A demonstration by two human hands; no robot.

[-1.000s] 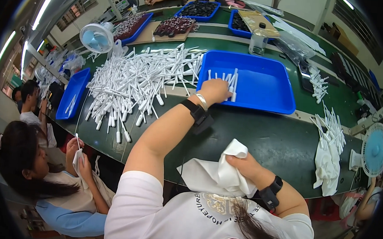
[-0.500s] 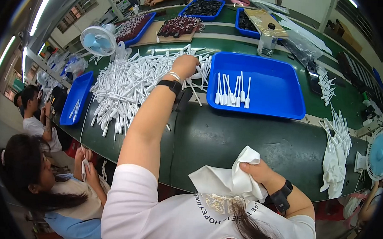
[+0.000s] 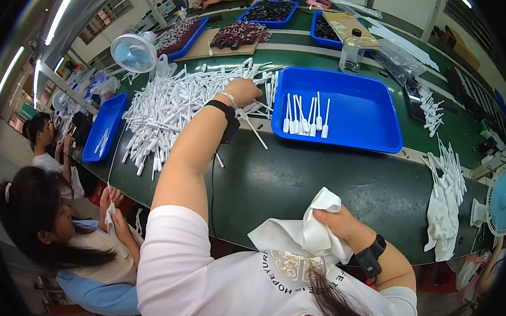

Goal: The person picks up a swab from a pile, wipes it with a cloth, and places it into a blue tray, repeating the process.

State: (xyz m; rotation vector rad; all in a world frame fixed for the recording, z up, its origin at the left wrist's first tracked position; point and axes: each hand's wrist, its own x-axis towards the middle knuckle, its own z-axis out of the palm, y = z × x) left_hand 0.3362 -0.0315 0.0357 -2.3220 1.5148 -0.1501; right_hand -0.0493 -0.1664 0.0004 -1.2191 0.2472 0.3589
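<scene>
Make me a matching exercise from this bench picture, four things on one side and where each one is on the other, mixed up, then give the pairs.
Things:
1. left hand
2. right hand
3. small fan
4. clear bottle

Places:
A. behind the blue tray
B. gripping a white cloth
C. on the pile of white sticks
D. at the bench's far left end, beyond the pile

Pairs: 1-C, 2-B, 3-D, 4-A
</scene>
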